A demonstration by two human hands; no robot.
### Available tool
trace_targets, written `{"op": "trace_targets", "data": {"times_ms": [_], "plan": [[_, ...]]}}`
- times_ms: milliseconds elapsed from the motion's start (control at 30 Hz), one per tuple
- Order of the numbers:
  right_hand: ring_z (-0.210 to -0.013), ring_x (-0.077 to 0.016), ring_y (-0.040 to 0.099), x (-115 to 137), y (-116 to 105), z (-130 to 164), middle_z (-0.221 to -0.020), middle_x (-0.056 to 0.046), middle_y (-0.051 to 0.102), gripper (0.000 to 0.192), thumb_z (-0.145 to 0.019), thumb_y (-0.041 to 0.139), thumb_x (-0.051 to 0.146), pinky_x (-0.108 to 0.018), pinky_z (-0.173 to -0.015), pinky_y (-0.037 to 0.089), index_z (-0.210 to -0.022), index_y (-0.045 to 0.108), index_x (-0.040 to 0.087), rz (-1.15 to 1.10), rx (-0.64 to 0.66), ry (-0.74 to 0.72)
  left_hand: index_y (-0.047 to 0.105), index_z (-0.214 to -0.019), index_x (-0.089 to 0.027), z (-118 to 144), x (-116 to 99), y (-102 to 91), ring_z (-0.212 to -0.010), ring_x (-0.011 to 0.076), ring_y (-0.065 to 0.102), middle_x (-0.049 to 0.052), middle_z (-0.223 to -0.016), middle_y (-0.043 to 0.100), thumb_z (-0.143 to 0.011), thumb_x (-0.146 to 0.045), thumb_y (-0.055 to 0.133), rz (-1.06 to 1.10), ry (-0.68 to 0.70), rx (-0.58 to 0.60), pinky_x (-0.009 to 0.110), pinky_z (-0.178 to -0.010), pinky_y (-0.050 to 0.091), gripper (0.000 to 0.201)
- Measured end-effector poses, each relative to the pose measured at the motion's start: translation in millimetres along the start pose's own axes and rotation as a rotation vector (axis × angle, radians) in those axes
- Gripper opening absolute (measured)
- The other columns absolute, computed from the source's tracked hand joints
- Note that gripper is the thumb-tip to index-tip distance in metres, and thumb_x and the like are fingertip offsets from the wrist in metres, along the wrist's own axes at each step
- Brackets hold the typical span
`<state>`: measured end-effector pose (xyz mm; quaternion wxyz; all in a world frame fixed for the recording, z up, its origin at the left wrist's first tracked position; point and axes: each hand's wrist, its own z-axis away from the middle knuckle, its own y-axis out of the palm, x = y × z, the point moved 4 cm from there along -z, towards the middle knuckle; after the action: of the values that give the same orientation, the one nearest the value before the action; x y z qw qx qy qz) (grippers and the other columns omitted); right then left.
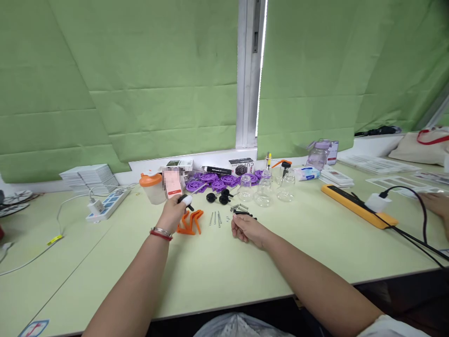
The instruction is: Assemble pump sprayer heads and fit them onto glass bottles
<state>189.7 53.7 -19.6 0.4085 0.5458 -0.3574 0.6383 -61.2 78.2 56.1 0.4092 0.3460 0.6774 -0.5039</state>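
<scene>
My left hand (171, 213) is closed on a small black-and-white part (186, 201), held above the orange plastic brackets (190, 223) and in front of a lit phone (173, 181). Curled fingers of my right hand (246, 229) rest by some slim black parts (243, 214); whether they grip one is hidden. Just behind these lie several small springs (242, 207). Between my hands are several metal screws (215, 218) and tiny metal bits (228, 218). Round black parts (224, 199) sit farther back.
Purple plastic pieces (224, 181) line the back beside clear glass cups (264, 193). An orange-lidded cup (151, 188) stands left. To the right are an orange power strip (361, 206) with cables and another person's hand (435, 203). A white power strip (108, 206) lies far left.
</scene>
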Motion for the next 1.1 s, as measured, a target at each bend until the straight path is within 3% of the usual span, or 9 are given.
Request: {"op": "trace_targets", "data": {"times_ms": [67,133,167,467,833,1100], "plan": [[-0.039,-0.0049,0.039,-1.2,0.9,-0.5,-0.058,0.000,0.057,0.042,-0.090,0.038,0.053,-0.017,-0.034,0.026,-0.073,0.050,0.016,0.030,0.009,-0.004,0.061,-0.090,-0.014,-24.2,-1.0,-4.6,-0.063,0.0164,0.057,0.007,-0.076,0.063,-0.076,-0.042,0.053,-0.252,0.008,-0.121,0.024,-0.053,0.040,0.033],[-0.039,-0.0049,0.039,-2.5,1.4,-1.0,-0.058,0.000,0.056,0.043,-0.089,0.039,0.054,-0.017,-0.035,0.026,-0.073,0.051,0.016,0.051,0.015,-0.008,0.061,-0.096,-0.015,-46.7,0.0,0.5,-0.074,0.0207,0.061,0.010,-0.086,0.066,-0.079,-0.043,0.049,-0.559,-0.003,-0.123,0.027,-0.058,0.042,0.035],[-0.040,-0.0050,0.039,-3.1,1.6,-1.1,-0.058,0.000,0.056,0.043,-0.088,0.039,0.055,-0.017,-0.035,0.027,-0.073,0.051,0.017,0.058,0.018,-0.009,0.062,-0.097,-0.015,-56.4,2.2,5.2,-0.079,0.0228,0.062,0.012,-0.089,0.067,-0.078,-0.040,0.051,-0.603,-0.020,-0.107,0.028,-0.059,0.042,0.034],[-0.042,-0.0054,0.039,-0.2,2.2,4.1,-0.060,0.000,0.056,0.043,-0.088,0.039,0.056,-0.018,-0.038,0.027,-0.072,0.050,0.017,0.103,0.043,0.013,0.065,-0.094,-0.014,-103.1,36.9,49.5,-0.088,0.0283,0.065,0.017,-0.095,0.068,-0.073,-0.030,0.061,-0.753,-0.134,0.056,0.031,-0.068,0.047,0.027],[-0.042,-0.0054,0.038,2.1,3.6,4.7,-0.060,0.001,0.055,0.041,-0.089,0.039,0.052,-0.018,-0.038,0.027,-0.071,0.050,0.017,0.113,0.054,0.028,0.063,-0.101,-0.013,-114.8,53.6,62.9,-0.096,0.0277,0.063,0.016,-0.103,0.067,-0.074,-0.027,0.057,-0.797,-0.111,0.084,0.031,-0.076,0.049,0.032],[-0.041,-0.0054,0.038,4.4,4.7,5.4,-0.058,0.001,0.054,0.040,-0.088,0.042,0.053,-0.018,-0.038,0.026,-0.070,0.050,0.017,0.106,0.049,0.029,0.059,-0.106,-0.013,-107.9,51.5,60.6,-0.095,0.0263,0.063,0.016,-0.103,0.067,-0.071,-0.025,0.057,-0.742,-0.060,0.087,0.028,-0.072,0.047,0.037]]}}
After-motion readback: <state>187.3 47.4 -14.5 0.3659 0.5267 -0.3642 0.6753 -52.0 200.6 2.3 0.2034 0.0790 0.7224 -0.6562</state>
